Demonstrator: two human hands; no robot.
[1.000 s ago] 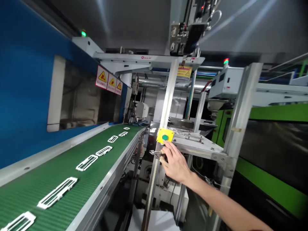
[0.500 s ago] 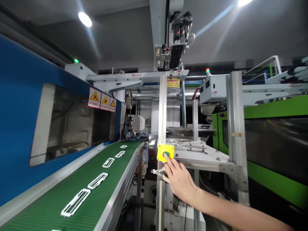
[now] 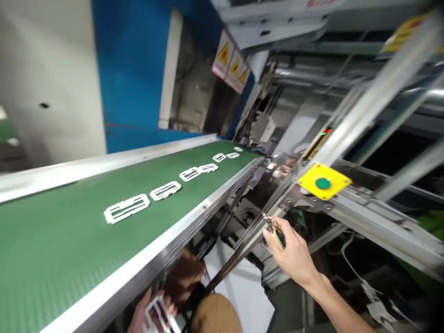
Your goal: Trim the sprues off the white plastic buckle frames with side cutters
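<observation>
My right hand (image 3: 295,256) is closed around a small pair of nippers (image 3: 276,237) with pale handles. Their metal jaws point up and to the left. The hand is below and left of a yellow box with a green push button (image 3: 323,183), apart from it. At the bottom edge, my left hand (image 3: 138,315) grips a white plastic frame (image 3: 157,312), partly cut off by the picture. Several similar white frames (image 3: 127,208) lie in a row along the green conveyor belt (image 3: 86,263), to the left of both hands.
A metal rail (image 3: 173,238) edges the belt's near side. Behind the belt stands a blue machine (image 3: 130,69) with warning signs (image 3: 230,62). A metal post (image 3: 381,88) slants up at right. Below are a round brown stool top (image 3: 215,315) and a white cable (image 3: 360,277).
My right hand has come off the green button and moved down, keeping the nippers. The view has tilted and swung down to the left, bringing my left hand with a white frame into sight.
</observation>
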